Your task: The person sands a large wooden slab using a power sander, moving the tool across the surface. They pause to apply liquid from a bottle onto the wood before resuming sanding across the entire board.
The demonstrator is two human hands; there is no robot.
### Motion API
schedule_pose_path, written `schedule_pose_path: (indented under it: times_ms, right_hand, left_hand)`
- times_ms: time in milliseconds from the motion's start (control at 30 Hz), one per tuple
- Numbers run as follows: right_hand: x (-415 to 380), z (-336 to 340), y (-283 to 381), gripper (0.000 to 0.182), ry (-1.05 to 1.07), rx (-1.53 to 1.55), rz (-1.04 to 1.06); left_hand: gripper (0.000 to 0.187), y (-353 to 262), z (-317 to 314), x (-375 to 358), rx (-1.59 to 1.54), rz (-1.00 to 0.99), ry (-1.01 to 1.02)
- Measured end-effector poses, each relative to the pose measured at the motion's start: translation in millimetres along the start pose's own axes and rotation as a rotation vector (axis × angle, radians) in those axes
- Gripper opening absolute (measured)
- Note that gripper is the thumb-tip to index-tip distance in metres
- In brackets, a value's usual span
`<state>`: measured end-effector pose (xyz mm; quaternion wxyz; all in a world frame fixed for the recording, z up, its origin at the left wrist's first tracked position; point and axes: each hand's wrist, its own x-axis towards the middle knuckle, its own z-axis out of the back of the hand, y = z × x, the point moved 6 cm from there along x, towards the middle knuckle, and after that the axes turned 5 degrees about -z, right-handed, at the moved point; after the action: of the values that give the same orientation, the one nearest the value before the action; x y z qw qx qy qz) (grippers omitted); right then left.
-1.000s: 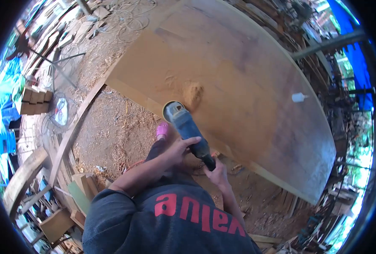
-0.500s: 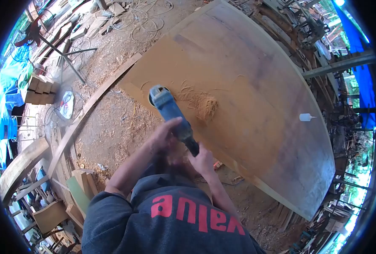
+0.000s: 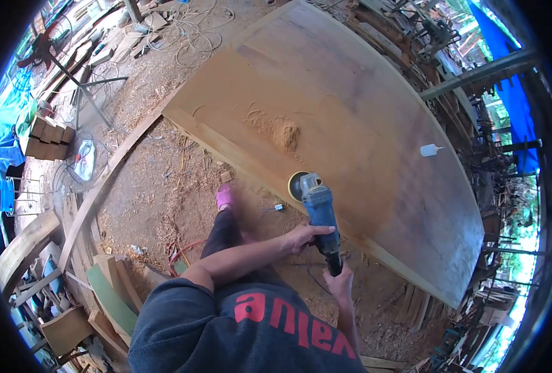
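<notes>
My left hand (image 3: 308, 238) is closed around the body of a blue angle grinder (image 3: 321, 214), close behind its head. The fingers of my right hand (image 3: 340, 283) wrap the black rear handle. A round sanding disc (image 3: 298, 186) with a yellow rim is fitted at the head and tilts up at the near edge of a large wooden slab (image 3: 357, 124). Fine sawdust coats much of the slab's left part, with a heap of sawdust (image 3: 286, 133) beyond the disc. On the slab's right side lies a small white squeeze bottle (image 3: 430, 150).
Shavings cover the dirt floor, where my foot in a pink shoe (image 3: 224, 196) stands. A long curved plank (image 3: 111, 165) lies to the left, near wood offcuts (image 3: 111, 280) and stacked wooden blocks (image 3: 47, 138). Cables coil at the back; lumber is piled behind the slab.
Both hands have moved the grinder right and toward me along the slab's near edge, away from the sawdust heap. My pink shoe has come into view, and the camera view has shifted slightly.
</notes>
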<state>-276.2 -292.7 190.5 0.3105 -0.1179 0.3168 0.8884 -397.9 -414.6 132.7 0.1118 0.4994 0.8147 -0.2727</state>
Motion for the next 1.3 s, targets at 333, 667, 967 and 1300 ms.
schedule_pose_path:
  times_ms: [333,667,967,1300]
  right_hand:
    - [43.7,-81.9,146.6,0.036,0.17,-0.005,0.28]
    - [92.0,-193.8,327.1,0.033,0.186,-0.033,0.41]
    - [124.8,-201.1,371.1,0.03,0.011,0.092,0.285]
    - [67.5,-198.6,336.3,0.035,0.111,-0.028,0.286]
  left_hand:
    - [0.055,-116.6,99.3,-65.2,-0.017,-0.137,-0.207]
    - [0.053,-293.0,203.1,-124.4,-0.017,-0.43,-0.392]
    - [0.046,-364.2,206.0,-62.4,0.032,-0.427,-0.278]
    - [0.047,-306.9,198.3,-130.1,0.002,-0.403,-0.32]
